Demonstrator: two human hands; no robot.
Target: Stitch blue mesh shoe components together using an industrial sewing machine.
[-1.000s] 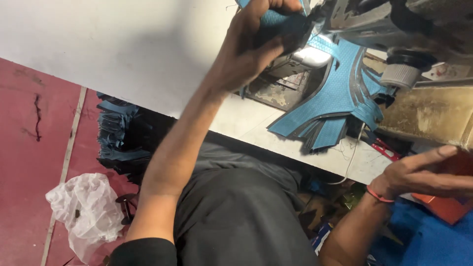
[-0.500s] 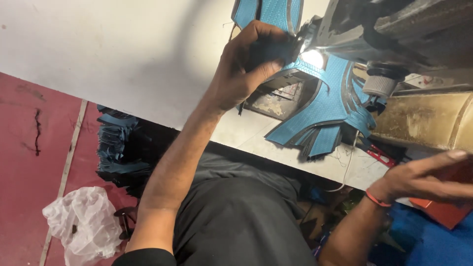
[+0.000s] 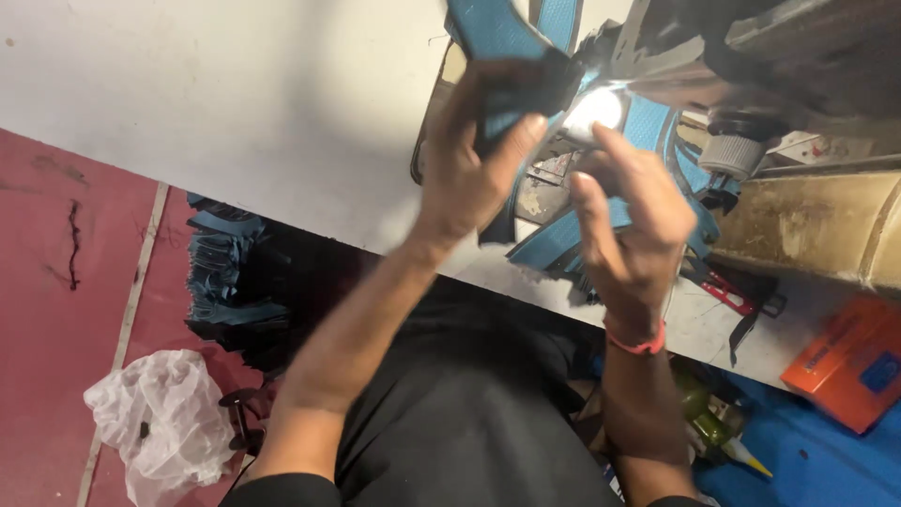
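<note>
My left hand (image 3: 474, 160) grips a blue and black fabric piece (image 3: 502, 38) and holds it up in front of the sewing machine (image 3: 751, 56). My right hand (image 3: 624, 211), with a red band on its wrist, is raised beside it, fingers spread, close to the machine's bright lamp (image 3: 593, 111). It holds nothing that I can see. More blue fabric pieces (image 3: 572, 235) lie on the white table (image 3: 235, 103) under the machine head.
A stack of blue fabric pieces (image 3: 225, 272) sits on the floor below the table edge. A crumpled white plastic bag (image 3: 155, 418) lies on the red floor. An orange box (image 3: 845, 361) and red-handled scissors (image 3: 737, 296) are at the right.
My right hand has come up from low at the right to beside my left hand at the machine. My left hand has lifted the fabric piece slightly toward me.
</note>
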